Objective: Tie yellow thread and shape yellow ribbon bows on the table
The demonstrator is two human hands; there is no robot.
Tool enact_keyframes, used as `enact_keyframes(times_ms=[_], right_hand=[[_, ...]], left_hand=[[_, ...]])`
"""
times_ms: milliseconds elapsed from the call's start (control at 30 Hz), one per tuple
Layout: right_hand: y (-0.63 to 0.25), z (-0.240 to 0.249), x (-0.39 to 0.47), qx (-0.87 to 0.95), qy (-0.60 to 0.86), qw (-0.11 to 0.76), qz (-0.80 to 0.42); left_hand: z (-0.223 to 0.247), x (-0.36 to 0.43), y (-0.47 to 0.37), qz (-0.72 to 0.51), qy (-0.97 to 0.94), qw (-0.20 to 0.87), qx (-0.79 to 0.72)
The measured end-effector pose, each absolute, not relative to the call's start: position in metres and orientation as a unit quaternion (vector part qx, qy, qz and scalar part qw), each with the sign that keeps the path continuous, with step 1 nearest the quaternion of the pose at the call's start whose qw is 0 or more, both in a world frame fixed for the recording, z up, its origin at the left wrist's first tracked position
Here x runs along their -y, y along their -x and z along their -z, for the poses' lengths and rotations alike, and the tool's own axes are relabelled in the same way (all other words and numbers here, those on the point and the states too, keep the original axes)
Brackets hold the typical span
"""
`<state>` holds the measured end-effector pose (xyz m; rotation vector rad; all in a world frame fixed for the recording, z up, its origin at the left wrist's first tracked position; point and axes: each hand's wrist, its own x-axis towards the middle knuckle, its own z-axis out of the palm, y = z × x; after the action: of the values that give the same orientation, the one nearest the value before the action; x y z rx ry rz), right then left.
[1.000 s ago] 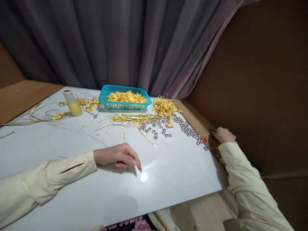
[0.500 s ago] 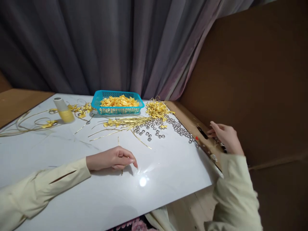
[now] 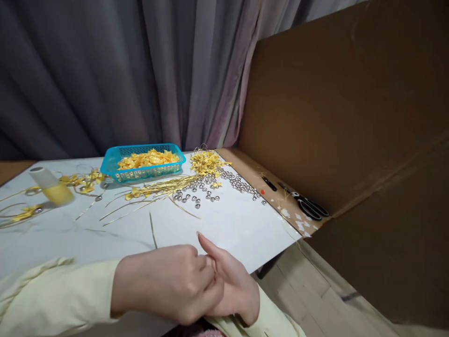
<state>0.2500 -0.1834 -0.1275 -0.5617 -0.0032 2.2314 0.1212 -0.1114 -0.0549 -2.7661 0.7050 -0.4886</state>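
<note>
My left hand (image 3: 171,283) is closed, its fingers curled against my right hand (image 3: 233,285) near the front edge of the table. Whatever lies between the fingers is hidden. The right palm is turned up with the thumb raised, and its other fingers are covered by the left hand. A thin gold wire (image 3: 153,230) lies on the white table just behind the left hand. Farther back are a bundle of gold wires (image 3: 168,186), scattered silver beads (image 3: 242,184) and a heap of yellow flower pieces (image 3: 206,162).
A blue basket (image 3: 147,174) of yellow pieces stands at the back. A white-capped bottle (image 3: 52,187) is at the left. Black scissors (image 3: 308,206) and white scraps (image 3: 300,222) lie on brown cardboard at the right, beside a tall cardboard wall (image 3: 333,103).
My right hand has come from the scissors area to meet my left hand. The left hand is lower and nearer. The scissors are now uncovered, and the view has shifted right.
</note>
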Motion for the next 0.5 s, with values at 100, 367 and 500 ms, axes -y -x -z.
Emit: enact_keyframes(times_ms=[100, 367, 500], right_hand=[[-0.259, 0.126, 0.186, 0.052, 0.225, 0.424, -0.876], [-0.281, 0.104, 0.189, 0.153, 0.234, 0.575, -0.769], [-0.292, 0.101, 0.19, 0.131, 0.251, 0.618, -0.734]], left_hand=[[0.064, 0.124, -0.127, 0.182, 0.942, 0.132, -0.249], [0.086, 0.13, -0.128, 0.198, 0.934, 0.153, -0.255], [0.089, 0.128, -0.124, 0.188, 0.939, 0.146, -0.247]])
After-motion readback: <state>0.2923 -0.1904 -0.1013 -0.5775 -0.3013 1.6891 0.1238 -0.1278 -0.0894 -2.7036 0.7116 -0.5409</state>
